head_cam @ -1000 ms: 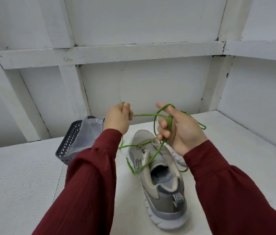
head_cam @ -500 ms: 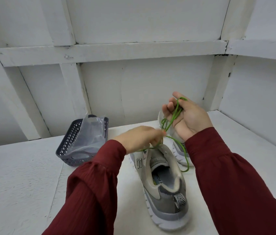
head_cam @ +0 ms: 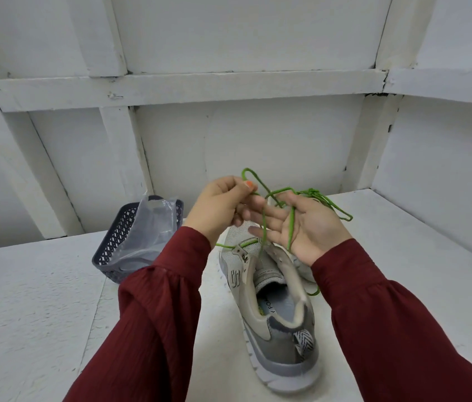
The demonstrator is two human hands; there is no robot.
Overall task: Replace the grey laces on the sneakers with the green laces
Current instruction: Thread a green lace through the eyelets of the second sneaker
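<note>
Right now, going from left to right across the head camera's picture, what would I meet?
Dark basket with a clear plastic bag in it → left hand, pinching the green lace → right hand, open, lace across its palm. The sneaker lies below both hands, so it has no clear place.

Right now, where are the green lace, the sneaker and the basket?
green lace [head_cam: 313, 192], head view, its bunched loops at the upper right.
sneaker [head_cam: 281, 352], head view, grey side of the heel.
basket [head_cam: 113, 245], head view, dark lattice wall.
</note>
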